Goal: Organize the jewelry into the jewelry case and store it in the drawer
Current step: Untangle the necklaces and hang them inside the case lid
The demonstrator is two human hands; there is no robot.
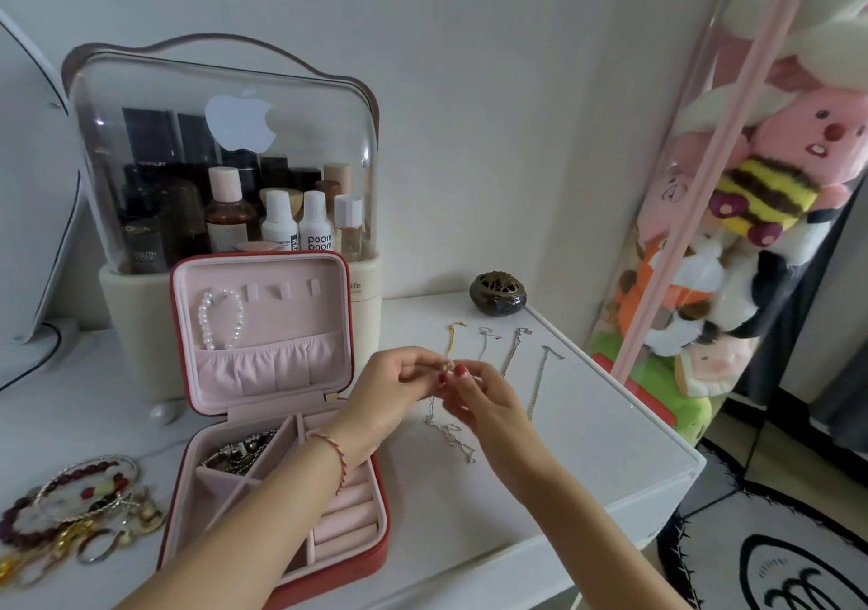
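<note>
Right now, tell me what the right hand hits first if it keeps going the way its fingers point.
The right hand points up and left at the left hand, both pinching a thin chain. It would meet the left hand's fingertips almost at once; beyond them stands the open jewelry case lid, though depth is unclear.

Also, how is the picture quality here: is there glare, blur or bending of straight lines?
Head view: soft even daylight, with faint shadows under the hands; bright glare streaks on the clear cover of the cosmetics box; the wide lens bends the table edge and the pink pole; the chain that both hands pinch is thin and slightly blurred, so its clasp is hard to see.
</note>
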